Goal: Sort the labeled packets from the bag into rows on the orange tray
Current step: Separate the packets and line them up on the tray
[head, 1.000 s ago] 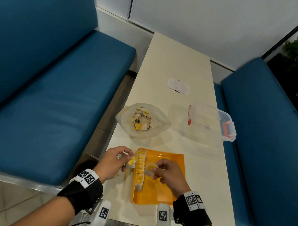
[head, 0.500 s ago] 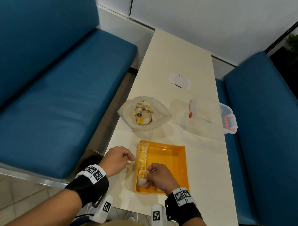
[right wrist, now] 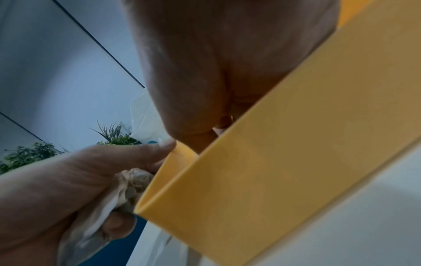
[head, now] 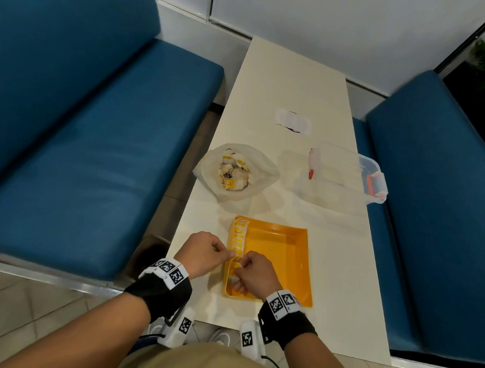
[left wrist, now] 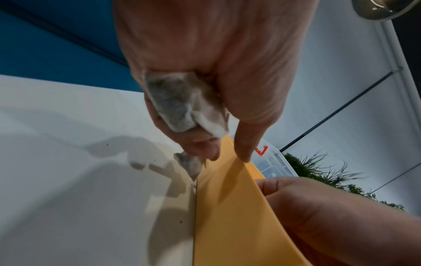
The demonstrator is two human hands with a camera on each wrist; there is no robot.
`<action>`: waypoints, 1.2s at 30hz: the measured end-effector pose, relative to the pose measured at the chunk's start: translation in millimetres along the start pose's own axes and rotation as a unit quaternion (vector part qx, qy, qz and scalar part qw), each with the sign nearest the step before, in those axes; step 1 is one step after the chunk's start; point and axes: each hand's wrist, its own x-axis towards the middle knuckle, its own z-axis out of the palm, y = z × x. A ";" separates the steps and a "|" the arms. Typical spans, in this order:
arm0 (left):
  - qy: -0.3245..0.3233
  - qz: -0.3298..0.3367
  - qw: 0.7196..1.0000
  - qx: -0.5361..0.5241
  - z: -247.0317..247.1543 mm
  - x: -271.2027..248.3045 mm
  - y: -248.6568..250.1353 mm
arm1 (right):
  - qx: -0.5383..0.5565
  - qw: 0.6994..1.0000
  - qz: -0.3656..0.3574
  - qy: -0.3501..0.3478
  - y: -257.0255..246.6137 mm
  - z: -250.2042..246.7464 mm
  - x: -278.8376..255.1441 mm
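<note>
one orange tray (head: 293, 258), one bag (head: 260, 168), one clear container (head: 344, 174), two hands

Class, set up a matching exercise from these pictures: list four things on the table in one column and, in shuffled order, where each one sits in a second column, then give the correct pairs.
Things:
1. plastic bag
2. clear box
3. row of packets
4. white paper

Places:
A. along the left wall of the orange tray
B. farthest up the table, beyond everything else
C. near the table's right edge, beside the bag
D. just beyond the tray, near the table's left edge

Pairs: 1-D, 2-C, 3-A, 4-B
</note>
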 end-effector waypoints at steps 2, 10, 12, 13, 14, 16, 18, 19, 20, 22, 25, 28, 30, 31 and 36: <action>-0.002 0.001 1.000 0.007 1.8 -1.0 1.3 | 0.001 1.000 0.004 0.014 -0.9 1.0 -1.7; -0.004 -0.020 1.000 -0.020 6.5 -3.3 3.1 | -0.172 0.983 -0.069 -0.012 -2.2 -2.3 -6.7; -0.005 -0.023 1.000 -0.021 6.3 -4.8 2.2 | -0.185 0.980 -0.066 -0.018 -2.7 0.2 -5.1; -0.004 -0.024 1.000 -0.020 6.0 -5.4 1.6 | -0.187 0.980 -0.065 -0.018 -3.4 1.6 -4.2; -0.003 -0.025 0.999 -0.020 5.2 -5.9 0.8 | -0.191 0.979 -0.071 -0.015 -4.9 2.9 -3.7; 0.000 -0.026 0.999 -0.022 3.6 -7.2 -0.4 | -0.195 0.977 -0.083 -0.008 -6.7 5.0 -1.9; 0.001 -0.024 0.999 -0.023 2.3 -8.1 -2.1 | -0.191 0.977 -0.092 -0.002 -9.3 5.9 -0.8; 0.002 -0.024 0.999 -0.023 1.9 -8.7 -2.9 | -0.192 0.977 -0.094 0.000 -10.3 5.9 0.1; 0.002 -0.024 0.999 -0.023 1.0 -9.9 -3.3 | -0.194 0.976 -0.097 -0.001 -10.7 5.9 0.8; 0.002 -0.026 0.999 -0.022 -1.5 -12.7 -5.4 | -0.199 0.974 -0.105 -0.010 -12.0 3.8 -0.5; 0.014 -0.014 0.999 -0.031 -11.6 -17.2 -10.0 | -0.181 0.977 -0.114 0.010 -14.2 -6.7 -5.9; 0.034 0.019 0.996 -0.077 -24.4 -21.3 -10.2 | -0.089 0.982 -0.151 0.066 -21.4 -22.7 -11.4; 0.034 0.042 0.991 -0.123 -28.3 -25.4 -2.9 | 0.000 0.983 -0.176 0.056 -31.9 -29.5 -17.9; 0.031 0.052 0.988 -0.141 -28.6 -27.1 1.7 | 0.029 0.981 -0.187 0.040 -37.7 -31.4 -20.6; 0.031 0.088 0.980 -0.174 -22.8 -29.7 17.3 | 0.052 0.975 -0.215 0.006 -53.7 -29.2 -27.2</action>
